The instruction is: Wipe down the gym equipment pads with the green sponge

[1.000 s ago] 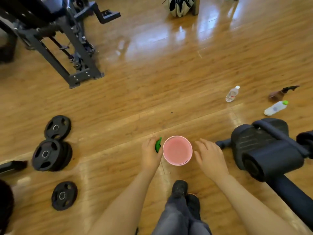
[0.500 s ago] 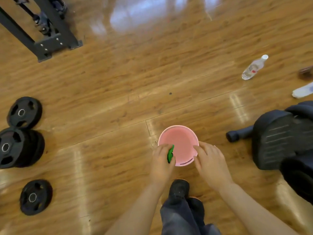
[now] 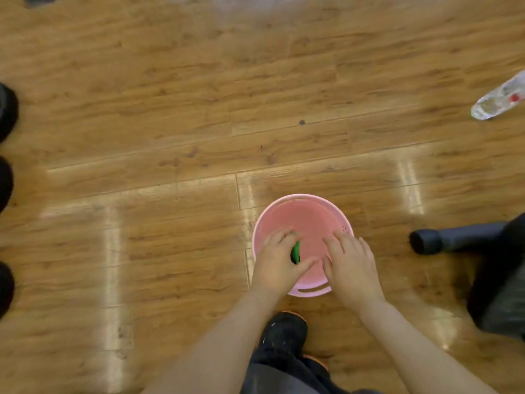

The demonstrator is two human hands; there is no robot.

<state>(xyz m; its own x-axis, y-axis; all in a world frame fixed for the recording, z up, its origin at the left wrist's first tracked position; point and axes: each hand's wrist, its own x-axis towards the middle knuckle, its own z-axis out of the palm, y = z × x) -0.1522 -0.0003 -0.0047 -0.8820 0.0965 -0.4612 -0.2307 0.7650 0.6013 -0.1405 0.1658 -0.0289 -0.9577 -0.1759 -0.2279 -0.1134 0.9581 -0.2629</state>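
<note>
My left hand (image 3: 277, 263) curls round the green sponge (image 3: 295, 253), mostly hiding it, over the pink basin (image 3: 309, 214); my right hand (image 3: 350, 264) hovers spread. The bottle (image 3: 495, 102) label is blurred.

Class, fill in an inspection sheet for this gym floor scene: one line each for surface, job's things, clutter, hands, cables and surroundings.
Surface: glossy wooden plank floor with light glare streaks.
Job's things: green sponge held over the pink basin; a dark padded roller of the gym equipment lies at the right.
Clutter: clear plastic bottle lying on its side at the upper right; small dark speck on the floor.
Hands: left hand grips the sponge; right hand is over the basin, fingers loosely spread, holding nothing.
Cables: nothing seen.
Surroundings: dark round shapes at the left edge, cut off; the person's black shoe below the basin.
</note>
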